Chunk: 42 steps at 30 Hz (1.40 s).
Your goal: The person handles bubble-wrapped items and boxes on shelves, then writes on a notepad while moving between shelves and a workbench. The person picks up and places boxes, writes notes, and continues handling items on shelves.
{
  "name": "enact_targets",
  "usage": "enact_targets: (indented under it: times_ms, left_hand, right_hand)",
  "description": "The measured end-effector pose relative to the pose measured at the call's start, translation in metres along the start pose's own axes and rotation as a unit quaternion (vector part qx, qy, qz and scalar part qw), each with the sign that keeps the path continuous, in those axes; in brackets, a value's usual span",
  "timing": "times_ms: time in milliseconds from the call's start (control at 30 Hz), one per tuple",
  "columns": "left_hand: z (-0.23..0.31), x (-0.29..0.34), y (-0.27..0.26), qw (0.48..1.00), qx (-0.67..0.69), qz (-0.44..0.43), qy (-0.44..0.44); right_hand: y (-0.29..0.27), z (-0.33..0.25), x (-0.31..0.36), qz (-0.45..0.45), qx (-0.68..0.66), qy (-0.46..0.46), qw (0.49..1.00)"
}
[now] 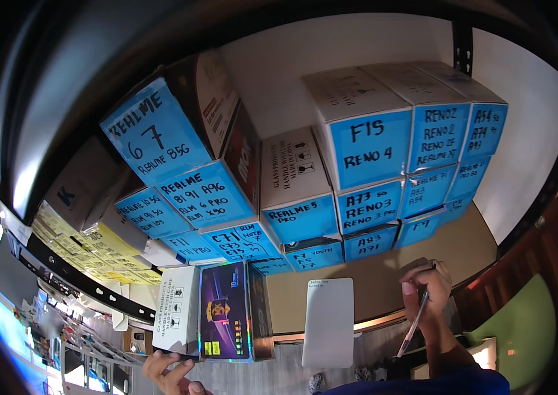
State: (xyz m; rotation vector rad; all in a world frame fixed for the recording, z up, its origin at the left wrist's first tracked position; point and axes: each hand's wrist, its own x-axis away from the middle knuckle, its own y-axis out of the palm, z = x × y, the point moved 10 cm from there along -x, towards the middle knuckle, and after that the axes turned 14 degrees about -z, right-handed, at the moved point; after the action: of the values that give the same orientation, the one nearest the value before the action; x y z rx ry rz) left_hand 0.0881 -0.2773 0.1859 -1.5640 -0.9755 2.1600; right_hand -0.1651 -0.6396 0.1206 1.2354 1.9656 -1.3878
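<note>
My right hand (429,289) is closed around a slim pen (414,324), its tip pointing down toward the floor. Left of it a white rectangular sheet or card (329,322), with faint writing at its top left corner, sticks out past the shelf's front edge; neither hand touches it. At the lower left, my left hand (170,374) has bent fingers against the near end of a white carton (177,309). A dark strip lies by those fingers; what they grip is unclear. Against the carton stands a dark purple glossy box (225,313), also jutting over the edge.
Stacked cartons with blue handwritten labels (371,151) fill the brown shelf (384,263). Yellow-labelled boxes (88,243) sit further left, behind a black perforated metal rail (111,296). A green chair (522,329) stands at the lower right. Grey floor (285,362) shows below.
</note>
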Motion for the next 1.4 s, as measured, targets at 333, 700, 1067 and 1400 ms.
enact_targets:
  times_ms: [333,700,1067,1400]
  left_hand:
    - [-0.013,0.001,0.03,0.999,0.009,0.012,0.029]
    - [-0.012,0.034,0.106,0.978,-0.128,-0.113,0.118]
    - [0.036,0.012,0.039,0.982,-0.042,-0.105,0.154]
    - [0.148,-0.079,-0.029,0.927,-0.053,0.141,0.342]
  right_hand:
    - [-0.004,0.008,-0.001,0.015,0.061,0.025,0.998]
    - [0.007,0.023,0.018,0.019,0.015,0.072,0.997]
    - [0.006,0.002,0.005,0.023,0.034,0.025,0.999]
    - [0.0,-0.005,0.004,0.042,0.03,0.016,0.999]
